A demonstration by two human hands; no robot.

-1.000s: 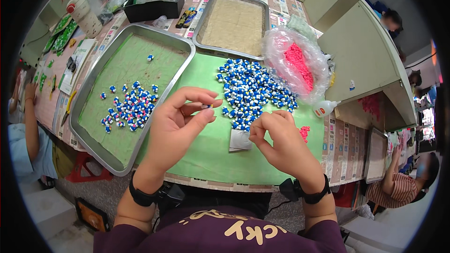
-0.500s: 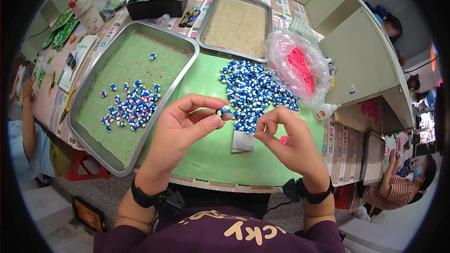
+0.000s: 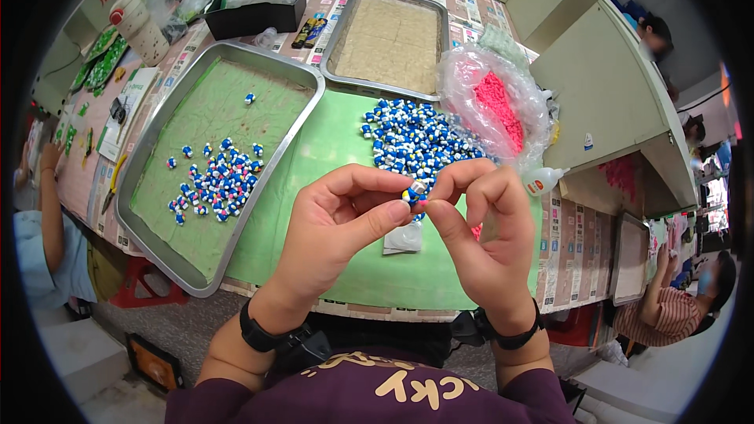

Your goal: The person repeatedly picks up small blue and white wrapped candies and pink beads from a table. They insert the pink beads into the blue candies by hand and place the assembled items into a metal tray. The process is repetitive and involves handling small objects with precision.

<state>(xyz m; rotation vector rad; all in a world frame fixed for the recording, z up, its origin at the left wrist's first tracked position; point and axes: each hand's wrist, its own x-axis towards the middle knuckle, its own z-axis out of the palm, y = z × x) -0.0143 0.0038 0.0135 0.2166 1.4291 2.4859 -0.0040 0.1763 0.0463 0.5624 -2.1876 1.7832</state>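
Between the thumb and fingertips of my left hand (image 3: 334, 224) is a small blue-and-white figurine (image 3: 411, 193) with a spot of yellow. My right hand (image 3: 495, 228) pinches at the figurine's right side; whatever its fingertips hold is too small and covered to name. Just beyond both hands lies a heap of similar figurines (image 3: 416, 133) on a green mat (image 3: 345, 286). A small pale card (image 3: 402, 239) with a glossy clear blob sits under my hands. Some pink bits (image 3: 476, 231) show beside my right fingers, mostly hidden by them.
At left, a metal tray (image 3: 266, 188) holds scattered figurines, some with pink. An open plastic bag (image 3: 459, 71) of pink pieces (image 3: 499, 110) lies right of the heap, near a white squeeze bottle (image 3: 543, 181). Behind stands a tray with a beige surface (image 3: 393, 35). Other people sit at both sides.
My two hands have come together over the card. The right fingertips now meet the figurine, which my left hand has moved to the right and turned.
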